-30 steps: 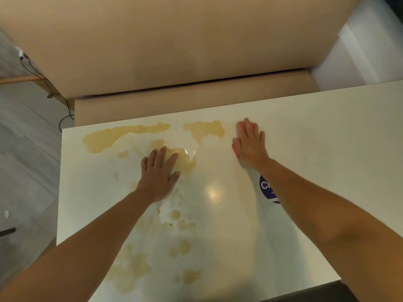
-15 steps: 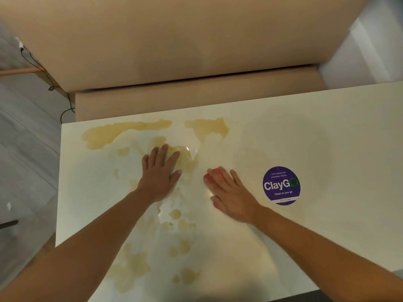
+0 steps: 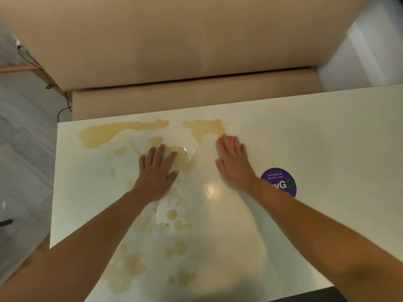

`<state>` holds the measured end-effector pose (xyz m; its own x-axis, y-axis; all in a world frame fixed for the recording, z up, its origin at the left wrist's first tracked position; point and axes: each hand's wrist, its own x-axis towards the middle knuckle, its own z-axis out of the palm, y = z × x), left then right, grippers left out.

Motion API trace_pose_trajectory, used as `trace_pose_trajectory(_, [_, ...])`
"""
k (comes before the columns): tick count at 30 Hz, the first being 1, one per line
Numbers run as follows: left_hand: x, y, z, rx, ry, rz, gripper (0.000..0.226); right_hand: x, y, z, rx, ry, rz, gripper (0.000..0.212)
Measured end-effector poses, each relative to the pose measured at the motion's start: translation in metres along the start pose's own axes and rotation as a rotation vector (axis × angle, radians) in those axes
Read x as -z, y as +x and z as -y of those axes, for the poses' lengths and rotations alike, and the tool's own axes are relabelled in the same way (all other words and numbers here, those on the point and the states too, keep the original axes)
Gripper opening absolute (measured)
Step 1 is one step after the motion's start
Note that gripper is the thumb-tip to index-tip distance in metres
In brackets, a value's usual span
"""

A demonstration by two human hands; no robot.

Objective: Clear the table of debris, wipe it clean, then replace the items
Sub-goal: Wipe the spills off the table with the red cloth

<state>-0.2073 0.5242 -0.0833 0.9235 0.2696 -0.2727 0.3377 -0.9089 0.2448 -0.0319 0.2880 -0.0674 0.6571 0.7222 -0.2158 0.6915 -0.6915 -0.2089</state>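
On the white counter [image 3: 327,131] both hands lie palm down, with bare arms reaching in from the near edge. The left hand [image 3: 156,173] is flat, its fingers straight and a little spread, pointing to the far side; its grip is wide and holds nothing. It rests on a wet yellow spill [image 3: 122,132] that runs in a long streak along the far edge and in blotches down the left half toward the near edge. The right hand [image 3: 233,162] is also flat, fingers straight and close together, pressing down on a pink cloth [image 3: 225,140]. Only a small pink bit shows past the fingertips, so how the cloth lies under the palm cannot be told. The cloth sits just below the right end of the far streak, touching its edge. Between the hands the counter looks shiny and wiped. A round purple sticker [image 3: 281,179] is stuck to the counter just beside the right wrist, and the arm hides part of it. Behind the counter stands a big tan sofa [image 3: 185,51], and a black cable [image 3: 63,105] lies on the grey floor [image 3: 19,138] at the left.
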Motion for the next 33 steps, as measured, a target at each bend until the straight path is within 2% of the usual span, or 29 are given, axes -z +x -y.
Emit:
trace_pose_trajectory(3, [-0.001, 0.000, 0.001, 0.007, 0.010, 0.006, 0.066, -0.026, -0.062, 0.034, 0.186, 0.012, 0.055, 0.064])
trace_pose_trajectory(7, [0.002, 0.000, 0.000, 0.010, 0.018, 0.019, 0.066, -0.034, -0.080, 0.016, 0.378, -0.050, 0.086, 0.062])
trace_pose_trajectory(9, [0.003, 0.000, -0.001, 0.012, 0.010, 0.021, 0.065, -0.025, -0.061, -0.001, 0.320, -0.054, 0.091, 0.062])
trace_pose_trajectory(13, [0.005, 0.000, -0.002, 0.013, 0.010, 0.030, 0.062, 0.001, -0.019, -0.025, -0.020, 0.032, 0.018, 0.057])
trace_pose_trajectory(17, [0.010, -0.001, -0.005, 0.011, 0.006, 0.038, 0.062, -0.006, -0.018, -0.004, -0.198, 0.093, -0.039, 0.057])
trace_pose_trajectory(22, [0.009, -0.030, -0.012, 0.008, 0.005, 0.049, 0.059, -0.034, -0.085, 0.054, -0.077, 0.144, -0.017, 0.062])
trace_pose_trajectory(26, [-0.005, -0.082, -0.017, 0.005, -0.011, 0.062, 0.070, -0.058, -0.149, 0.086, -0.034, 0.157, 0.002, 0.064])
trace_pose_trajectory(33, [-0.020, -0.129, -0.022, -0.012, -0.002, 0.087, 0.072, -0.083, -0.222, 0.087, 0.061, 0.091, 0.046, 0.064])
